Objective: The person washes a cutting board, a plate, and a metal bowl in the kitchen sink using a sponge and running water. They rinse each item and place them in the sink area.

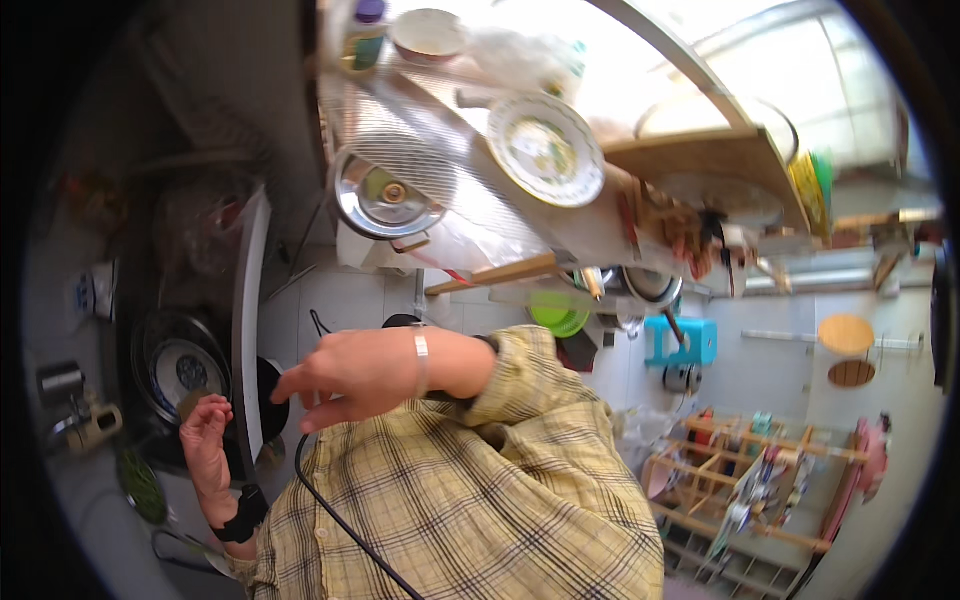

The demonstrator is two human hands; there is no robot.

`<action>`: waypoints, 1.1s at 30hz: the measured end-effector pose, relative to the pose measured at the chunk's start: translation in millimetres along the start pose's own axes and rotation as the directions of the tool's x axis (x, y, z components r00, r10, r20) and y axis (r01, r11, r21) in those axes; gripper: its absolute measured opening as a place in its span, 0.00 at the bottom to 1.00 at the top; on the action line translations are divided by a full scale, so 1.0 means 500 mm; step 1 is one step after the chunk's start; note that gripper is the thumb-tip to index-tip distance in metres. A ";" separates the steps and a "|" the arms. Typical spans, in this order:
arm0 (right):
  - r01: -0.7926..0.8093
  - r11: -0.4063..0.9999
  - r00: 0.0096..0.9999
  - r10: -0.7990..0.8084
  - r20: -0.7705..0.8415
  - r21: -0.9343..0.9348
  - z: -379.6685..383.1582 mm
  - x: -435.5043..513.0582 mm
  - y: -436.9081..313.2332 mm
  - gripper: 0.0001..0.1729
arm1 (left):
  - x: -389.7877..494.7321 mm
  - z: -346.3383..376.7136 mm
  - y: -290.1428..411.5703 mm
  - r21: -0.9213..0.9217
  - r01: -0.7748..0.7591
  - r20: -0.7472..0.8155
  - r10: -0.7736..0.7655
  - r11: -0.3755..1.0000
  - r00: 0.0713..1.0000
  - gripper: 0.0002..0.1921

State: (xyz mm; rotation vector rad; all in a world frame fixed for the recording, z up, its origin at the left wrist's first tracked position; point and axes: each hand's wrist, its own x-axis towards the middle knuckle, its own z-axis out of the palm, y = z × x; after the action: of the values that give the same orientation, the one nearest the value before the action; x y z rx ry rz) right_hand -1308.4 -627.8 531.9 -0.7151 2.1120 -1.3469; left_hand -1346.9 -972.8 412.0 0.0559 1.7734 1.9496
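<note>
My left hand (205,435), with a black strap at its wrist, is over the near rim of a dark sink (255,225) at the left. Its fingers are bent together beside a small tan piece (193,403); whether they grip it cannot be told. Just beyond lies a blue-and-white patterned bowl (187,369) inside a larger round vessel. My right hand (341,379), with a metal-coloured band at the wrist, reaches in from the right above the floor near the sink's edge. Its fingers are spread and hold nothing visible. A metal faucet (88,424) stands at the far left.
A table at the top holds a steel pan or lid (390,191), a floral plate (546,150), a white bowl (429,36) and a purple-capped bottle (365,37). A green basket (559,313), a blue stool (681,340) and a wooden rack (739,472) stand right. A black cable (345,514) crosses my shirt.
</note>
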 end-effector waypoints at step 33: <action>0.442 0.781 -0.836 0.537 -0.112 0.441 1.034 -1.812 0.070 0.14 | -0.413 1.880 -0.090 0.523 -0.455 0.783 -0.617 0.721 -0.080 0.10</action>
State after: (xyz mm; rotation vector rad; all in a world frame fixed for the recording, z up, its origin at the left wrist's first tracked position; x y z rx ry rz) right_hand -311.1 -331.0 449.0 -1.5842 -0.6263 1.0891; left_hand -817.7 -184.1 572.1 1.3124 1.0238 0.3100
